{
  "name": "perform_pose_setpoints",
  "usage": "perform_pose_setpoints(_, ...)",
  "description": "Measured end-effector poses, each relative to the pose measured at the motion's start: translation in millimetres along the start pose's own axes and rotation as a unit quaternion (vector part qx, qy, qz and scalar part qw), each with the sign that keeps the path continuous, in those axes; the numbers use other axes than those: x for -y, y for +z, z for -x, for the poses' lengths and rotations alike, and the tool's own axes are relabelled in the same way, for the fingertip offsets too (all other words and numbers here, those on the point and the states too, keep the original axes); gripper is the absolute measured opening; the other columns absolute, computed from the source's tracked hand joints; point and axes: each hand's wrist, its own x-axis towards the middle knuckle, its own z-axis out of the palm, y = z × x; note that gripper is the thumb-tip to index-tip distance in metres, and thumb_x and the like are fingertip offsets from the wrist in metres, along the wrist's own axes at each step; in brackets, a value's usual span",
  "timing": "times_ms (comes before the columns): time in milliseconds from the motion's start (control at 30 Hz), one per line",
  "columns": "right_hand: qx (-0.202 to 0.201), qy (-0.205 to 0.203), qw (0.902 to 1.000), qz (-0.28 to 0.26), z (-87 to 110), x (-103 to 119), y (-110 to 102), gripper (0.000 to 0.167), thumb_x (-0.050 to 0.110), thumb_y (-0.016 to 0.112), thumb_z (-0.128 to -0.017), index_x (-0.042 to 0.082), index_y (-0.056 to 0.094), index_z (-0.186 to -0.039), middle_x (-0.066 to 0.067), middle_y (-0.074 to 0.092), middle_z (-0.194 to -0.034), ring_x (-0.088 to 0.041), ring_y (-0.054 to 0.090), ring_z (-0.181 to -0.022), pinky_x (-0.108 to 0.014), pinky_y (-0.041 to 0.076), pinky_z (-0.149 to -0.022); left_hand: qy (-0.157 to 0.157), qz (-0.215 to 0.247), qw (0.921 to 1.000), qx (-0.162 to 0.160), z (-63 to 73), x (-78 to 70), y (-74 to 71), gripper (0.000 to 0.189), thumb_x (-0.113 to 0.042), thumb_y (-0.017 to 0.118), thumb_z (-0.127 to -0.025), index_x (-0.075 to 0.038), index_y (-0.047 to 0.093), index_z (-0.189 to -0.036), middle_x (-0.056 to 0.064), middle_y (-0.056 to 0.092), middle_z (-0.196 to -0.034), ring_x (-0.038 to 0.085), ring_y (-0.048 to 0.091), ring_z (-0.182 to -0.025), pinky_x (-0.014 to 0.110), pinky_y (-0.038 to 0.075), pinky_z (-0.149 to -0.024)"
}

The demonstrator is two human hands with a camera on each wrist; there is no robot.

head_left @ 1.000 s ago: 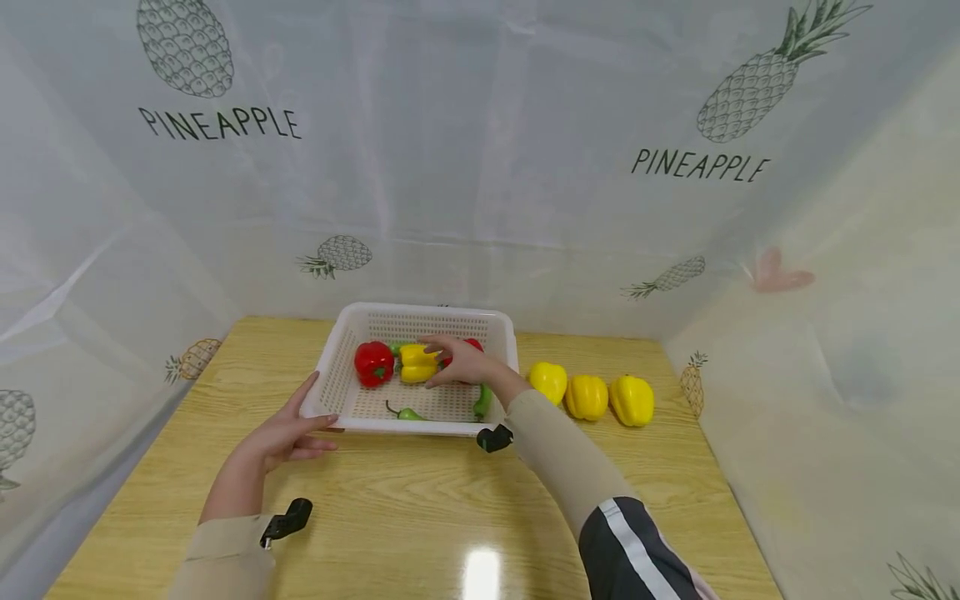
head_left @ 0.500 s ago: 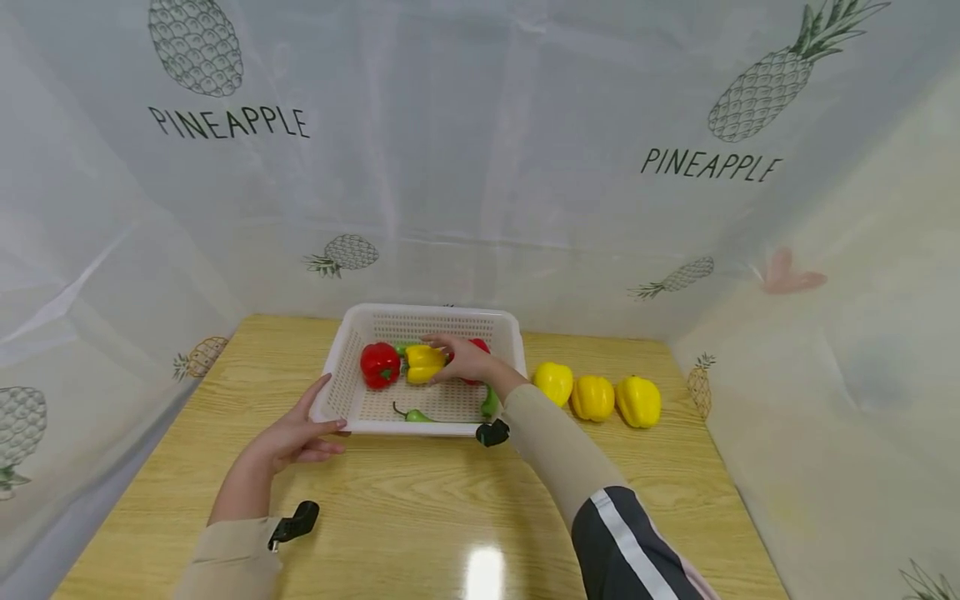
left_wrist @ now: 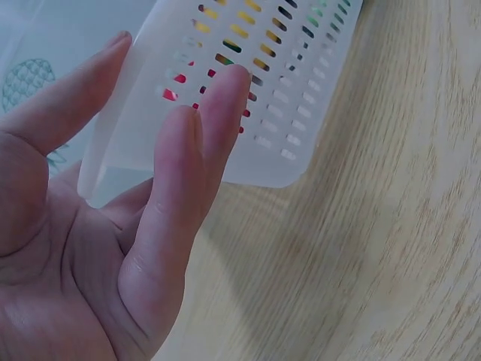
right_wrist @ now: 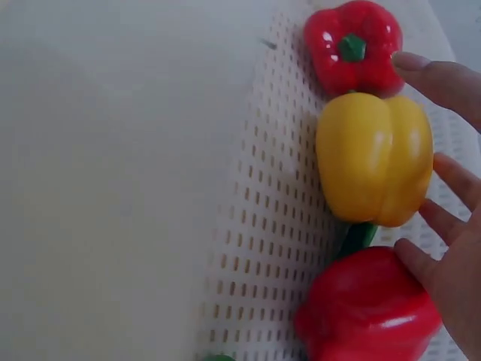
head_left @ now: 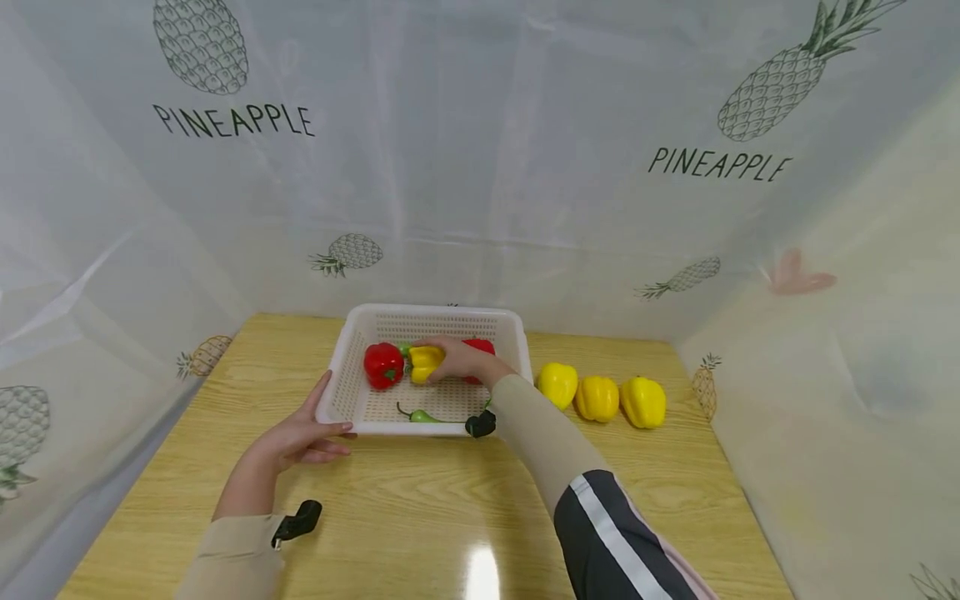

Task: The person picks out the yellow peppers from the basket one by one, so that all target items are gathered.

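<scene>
A white slotted plastic basket (head_left: 435, 428) stands at the back of the table with peppers in it. My left hand (head_left: 296, 437) rests against its near left corner, straight fingers spread along the sides. My right hand (head_left: 465, 360) reaches into the basket at the right end of a yellow bell pepper (head_left: 425, 364), thumb on the near side and fingers on the far side. In the right wrist view those fingers are spread, several tips right at the pepper's edge. One fingertip overlaps the left red bell pepper (right_wrist: 327, 56). Another red bell pepper (right_wrist: 368, 308) lies below the hand.
A green chili (head_left: 422, 415) lies at the basket's front. To the right of the basket, three yellow bell peppers (head_left: 597, 398) sit in a row on the wooden table (head_left: 397, 508). White sheeting (head_left: 465, 208) printed with pineapples hangs behind and at both sides.
My right hand has moved left and closer around the end of the yellow bell pepper, covering more of it. The left hand stays at the basket's corner. The whole view has shifted slightly.
</scene>
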Motion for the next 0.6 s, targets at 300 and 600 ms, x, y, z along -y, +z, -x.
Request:
perform_pose_setpoints(300,0.027,0.048,0.9984,0.016,-5.7,6,-4,0.061,0.01,0.078,-0.082,0.026,0.058,-0.137,0.004,0.045,-0.139,-0.019,0.043,-0.116,-0.035,0.041,-0.097,0.002,0.011,0.9999,0.002,0.8,0.6,-0.6,0.106,-0.017,0.066,-0.095,-0.047,-0.019,-0.149,0.027,0.063,-0.115,0.029,0.071,-0.08,0.039,0.057,-0.066)
perform_pose_setpoints(600,0.051,0.053,0.9937,0.084,-15.8,6,-4,0.062,0.011,0.079,-0.081,0.032,0.06,-0.136,0.004,0.04,-0.145,-0.019,0.04,-0.12,-0.038,0.038,-0.101,0.005,0.016,0.9999,0.0,0.2,3.2,-1.0,0.106,-0.018,0.067,-0.095,-0.048,-0.019,-0.149,0.024,0.065,-0.113,0.028,0.071,-0.08,0.038,0.057,-0.066)
